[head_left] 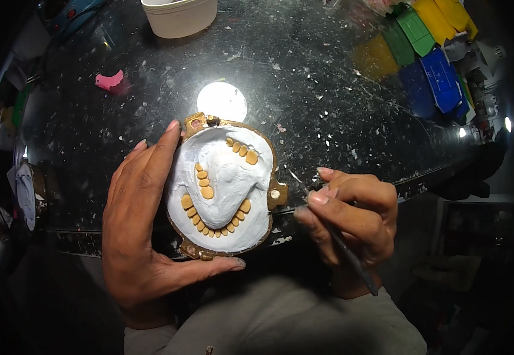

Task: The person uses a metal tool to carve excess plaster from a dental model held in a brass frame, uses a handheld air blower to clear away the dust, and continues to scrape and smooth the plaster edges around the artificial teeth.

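Observation:
A brass-coloured dental flask [278, 194] filled with white plaster [227, 171] sits at the front edge of the black bench. Set in the plaster are yellowish teeth: a curved row [214, 232] near me and two short rows farther back. My left hand [141, 219] wraps round the flask's left side, thumb along its near rim and fingers along the far left. Between the thumb and fingers of my right hand [354, 219] is a thin dark carving tool [351, 260], gripped like a pen. Its pale tip points toward the flask's right lug, apart from the plaster.
A white tub [180, 18] stands at the back. A pink curved piece [110, 80] lies at the far left. Green, yellow and blue boxes [442, 80] are at the far right. Another plaster-filled flask [27, 195] is at the left edge. White crumbs dot the black bench [304, 77].

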